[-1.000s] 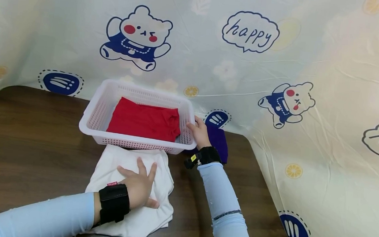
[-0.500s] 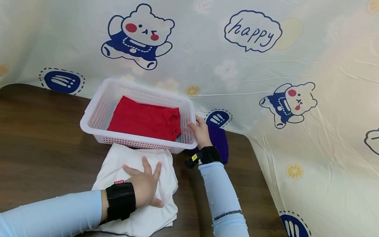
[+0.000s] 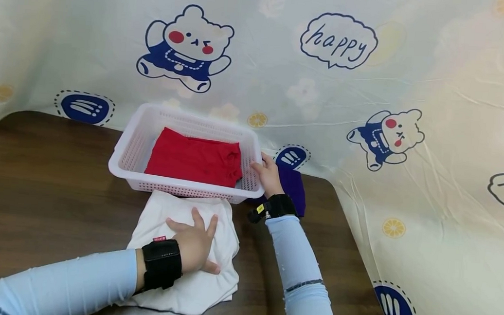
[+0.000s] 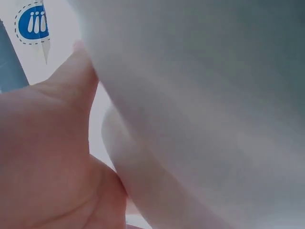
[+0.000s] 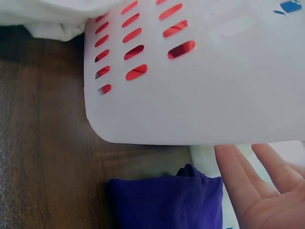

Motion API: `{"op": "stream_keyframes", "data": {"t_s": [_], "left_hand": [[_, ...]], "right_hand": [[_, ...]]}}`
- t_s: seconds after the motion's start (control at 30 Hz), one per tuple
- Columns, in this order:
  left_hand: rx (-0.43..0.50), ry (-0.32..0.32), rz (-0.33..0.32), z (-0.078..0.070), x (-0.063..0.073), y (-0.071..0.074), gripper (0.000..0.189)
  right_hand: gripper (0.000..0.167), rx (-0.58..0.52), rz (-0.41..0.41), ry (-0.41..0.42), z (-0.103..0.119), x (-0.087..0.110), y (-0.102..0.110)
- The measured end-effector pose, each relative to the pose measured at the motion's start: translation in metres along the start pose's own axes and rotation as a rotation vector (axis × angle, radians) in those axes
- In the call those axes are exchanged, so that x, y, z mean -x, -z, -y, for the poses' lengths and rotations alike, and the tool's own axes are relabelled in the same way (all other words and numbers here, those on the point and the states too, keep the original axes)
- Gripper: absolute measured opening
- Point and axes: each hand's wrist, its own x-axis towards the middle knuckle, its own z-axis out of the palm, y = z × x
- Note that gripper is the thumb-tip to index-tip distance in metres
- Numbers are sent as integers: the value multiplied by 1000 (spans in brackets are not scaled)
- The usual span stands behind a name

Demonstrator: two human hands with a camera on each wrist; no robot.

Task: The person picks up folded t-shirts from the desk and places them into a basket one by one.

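My left hand [image 3: 195, 246], fingers spread, presses down on a folded white cloth garment [image 3: 219, 272] on the table in the head view. In the left wrist view, the palm [image 4: 45, 157] lies along the white fabric [image 4: 214, 119]. My right hand [image 3: 270, 178] grips the right end of a white plastic basket [image 3: 179, 187], thumb at the rim. The right wrist view has its fingers [image 5: 233, 171] against the basket's outer wall [image 5: 200, 105]. A folded red garment [image 3: 194, 161] lies inside the basket. The white garment's far edge meets the basket's near side.
A folded purple cloth [image 3: 292, 189] lies right of the basket, partly behind my right hand. Brown wooden table [image 3: 47, 201] runs under everything. A pale curtain [image 3: 263, 60] printed with bears hangs behind and along the right side.
My left hand and the white garment have slid a little to the right. The right hand keeps its grip on the basket; the whole head view has shifted slightly.
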Motion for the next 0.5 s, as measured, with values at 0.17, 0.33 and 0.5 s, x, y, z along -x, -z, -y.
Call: {"op": "stream_keyframes", "data": {"t_s": [0.17, 0.33, 0.5], "left_hand": [[-7, -31, -6, 5, 1, 3, 121], [-15, -84, -52, 16, 2, 7, 115], [-11, -186, -150, 31, 3, 8, 103]], "right_hand": [[51, -16, 13, -16, -1, 0, 1], [51, -24, 13, 0, -1, -1, 0], [52, -28, 6, -8, -2, -1, 1]]}}
